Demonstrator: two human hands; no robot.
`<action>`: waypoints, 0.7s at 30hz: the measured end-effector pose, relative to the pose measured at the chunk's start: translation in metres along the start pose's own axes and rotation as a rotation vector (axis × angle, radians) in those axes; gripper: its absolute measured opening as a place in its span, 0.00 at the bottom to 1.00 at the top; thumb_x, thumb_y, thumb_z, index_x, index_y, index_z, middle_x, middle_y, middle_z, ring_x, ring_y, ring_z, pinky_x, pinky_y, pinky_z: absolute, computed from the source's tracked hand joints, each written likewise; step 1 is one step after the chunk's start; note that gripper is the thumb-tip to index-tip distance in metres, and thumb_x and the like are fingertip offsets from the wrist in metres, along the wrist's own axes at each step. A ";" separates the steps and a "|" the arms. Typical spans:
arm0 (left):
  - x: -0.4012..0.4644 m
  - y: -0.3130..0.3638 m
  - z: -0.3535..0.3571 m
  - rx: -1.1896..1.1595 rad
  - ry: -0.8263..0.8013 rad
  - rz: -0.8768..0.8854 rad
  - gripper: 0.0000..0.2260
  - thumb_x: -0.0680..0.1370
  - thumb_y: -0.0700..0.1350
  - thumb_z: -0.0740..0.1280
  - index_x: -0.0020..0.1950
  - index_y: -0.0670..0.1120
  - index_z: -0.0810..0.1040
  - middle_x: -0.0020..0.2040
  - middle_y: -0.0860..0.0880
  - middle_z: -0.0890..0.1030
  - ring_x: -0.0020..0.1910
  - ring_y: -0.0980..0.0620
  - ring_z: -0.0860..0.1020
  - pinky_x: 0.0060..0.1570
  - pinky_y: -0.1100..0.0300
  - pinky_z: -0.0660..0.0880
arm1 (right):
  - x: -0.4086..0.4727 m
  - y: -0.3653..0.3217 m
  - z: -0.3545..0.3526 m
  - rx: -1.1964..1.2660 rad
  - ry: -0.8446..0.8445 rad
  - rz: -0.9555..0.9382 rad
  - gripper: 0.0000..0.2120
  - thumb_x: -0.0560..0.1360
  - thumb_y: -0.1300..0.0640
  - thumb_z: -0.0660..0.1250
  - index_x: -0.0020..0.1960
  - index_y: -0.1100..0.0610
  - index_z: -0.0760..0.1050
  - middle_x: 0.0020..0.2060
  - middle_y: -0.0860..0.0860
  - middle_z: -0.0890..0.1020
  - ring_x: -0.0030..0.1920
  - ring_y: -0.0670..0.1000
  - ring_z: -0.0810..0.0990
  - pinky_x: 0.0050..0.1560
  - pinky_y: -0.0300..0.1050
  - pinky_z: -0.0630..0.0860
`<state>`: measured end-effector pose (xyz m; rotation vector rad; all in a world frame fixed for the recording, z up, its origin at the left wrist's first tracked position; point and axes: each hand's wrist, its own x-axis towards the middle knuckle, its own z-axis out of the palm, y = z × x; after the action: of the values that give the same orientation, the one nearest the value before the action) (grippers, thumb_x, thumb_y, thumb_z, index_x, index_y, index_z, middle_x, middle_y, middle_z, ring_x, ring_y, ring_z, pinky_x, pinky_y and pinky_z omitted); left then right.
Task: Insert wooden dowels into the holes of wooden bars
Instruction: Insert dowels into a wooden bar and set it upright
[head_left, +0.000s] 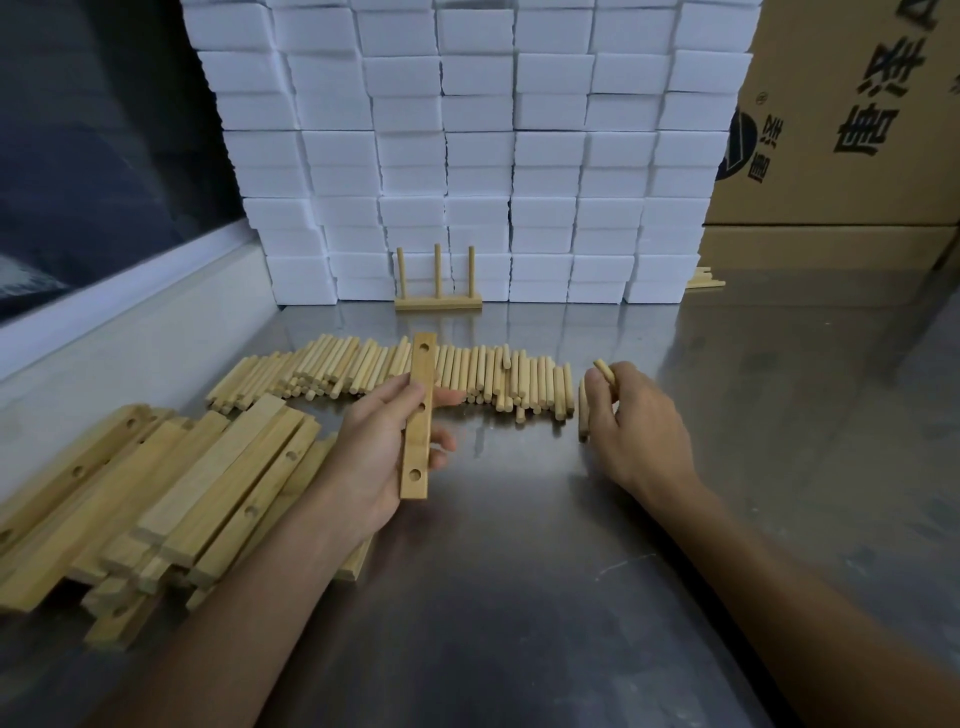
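Observation:
My left hand grips a wooden bar with three holes, held lengthwise above the metal table. My right hand holds wooden dowels, one poking up past the fingers and one pointing down at the thumb side. A long row of loose dowels lies across the table behind both hands. A pile of bars with holes sits at the left. A finished bar with three upright dowels stands at the back.
A wall of stacked white boxes closes off the back. A cardboard carton stands at the right, with a few sticks by its base. The steel table stretches toward me.

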<state>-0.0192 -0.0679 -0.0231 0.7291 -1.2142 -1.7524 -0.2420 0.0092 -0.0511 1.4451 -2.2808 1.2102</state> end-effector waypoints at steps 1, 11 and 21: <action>0.000 0.000 -0.001 0.005 0.002 0.004 0.10 0.84 0.42 0.59 0.59 0.42 0.78 0.44 0.44 0.84 0.28 0.51 0.76 0.22 0.61 0.70 | -0.002 -0.002 -0.001 -0.020 0.016 -0.036 0.15 0.82 0.42 0.50 0.45 0.51 0.66 0.37 0.47 0.75 0.36 0.52 0.72 0.33 0.46 0.62; -0.001 -0.001 -0.004 0.004 -0.008 0.006 0.12 0.82 0.47 0.62 0.58 0.41 0.78 0.35 0.45 0.77 0.25 0.51 0.72 0.20 0.62 0.65 | -0.009 -0.012 -0.007 0.068 0.103 -0.217 0.23 0.81 0.42 0.51 0.40 0.58 0.70 0.27 0.49 0.73 0.27 0.54 0.71 0.28 0.50 0.69; 0.000 0.000 -0.003 -0.042 -0.023 -0.008 0.10 0.81 0.42 0.62 0.58 0.41 0.78 0.34 0.45 0.77 0.27 0.50 0.73 0.21 0.61 0.67 | -0.010 -0.025 0.002 0.191 0.222 -0.368 0.16 0.82 0.52 0.58 0.49 0.61 0.80 0.39 0.54 0.70 0.39 0.53 0.70 0.35 0.52 0.70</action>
<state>-0.0169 -0.0694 -0.0242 0.6915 -1.1880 -1.7924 -0.2153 0.0099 -0.0443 1.6110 -1.7009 1.4128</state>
